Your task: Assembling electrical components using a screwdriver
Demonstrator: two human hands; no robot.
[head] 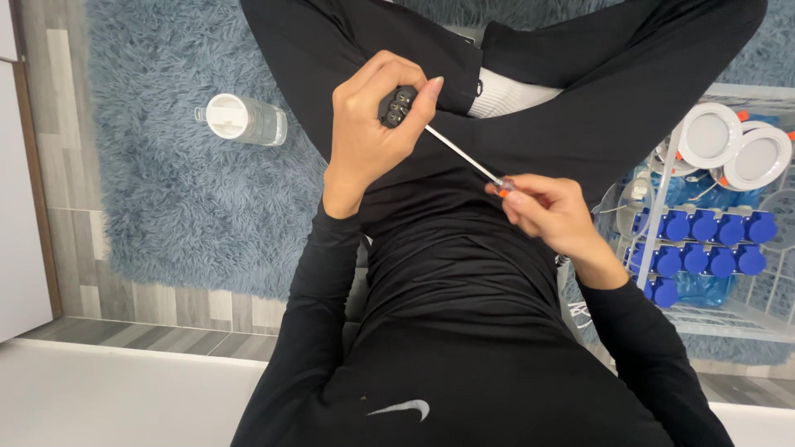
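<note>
Shaggy blue rug (190,190) on wood floor (70,165), bottle (244,118) atop

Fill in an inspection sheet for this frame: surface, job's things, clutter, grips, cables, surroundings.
Surface: shaggy blue-grey rug on grey wood-plank floor.
Job's things: small black plastic plug body; slim metal-shaft screwdriver with clear orange handle, tip at the plug.
Clutter: clear plastic bottle, white cap, lying on the rug.
Grips: left hand closed on the plug; right hand pinching the screwdriver handle.
Cables: nothing seen for certain.
Surroundings: white wire basket with blue round-capped parts and white round lamp fittings.
</note>
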